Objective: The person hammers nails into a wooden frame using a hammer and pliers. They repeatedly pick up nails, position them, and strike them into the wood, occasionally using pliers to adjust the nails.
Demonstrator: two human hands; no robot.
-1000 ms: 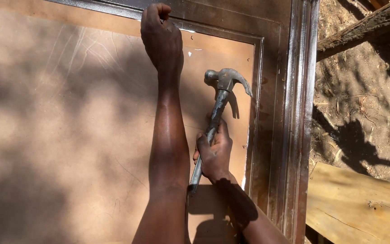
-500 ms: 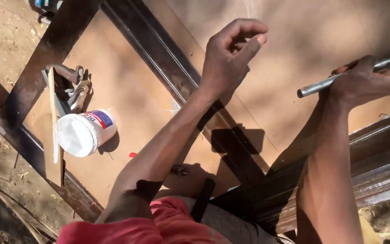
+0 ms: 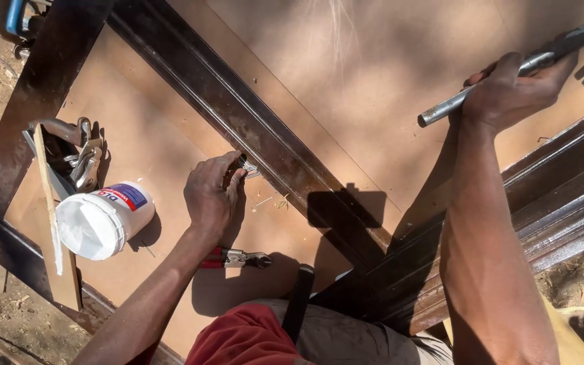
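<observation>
The left hand (image 3: 212, 196) reaches down to a small heap of nails (image 3: 250, 167) lying on the brown board (image 3: 170, 135) right against the dark moulded rail (image 3: 251, 128), fingers pinched together on them, likely because loose nails collect there and cannot roll off. The right hand (image 3: 508, 91) is clenched around the metal handle of a hammer (image 3: 528, 64), held up and away on the far side of the rail, its head out of view. On the near side of the rail lie red-handled pliers (image 3: 234, 257), just below the left wrist. Further from the rail a white tub (image 3: 103, 217) lies on its side beside a wooden strip (image 3: 52, 216) and some metal tools (image 3: 79, 152).
</observation>
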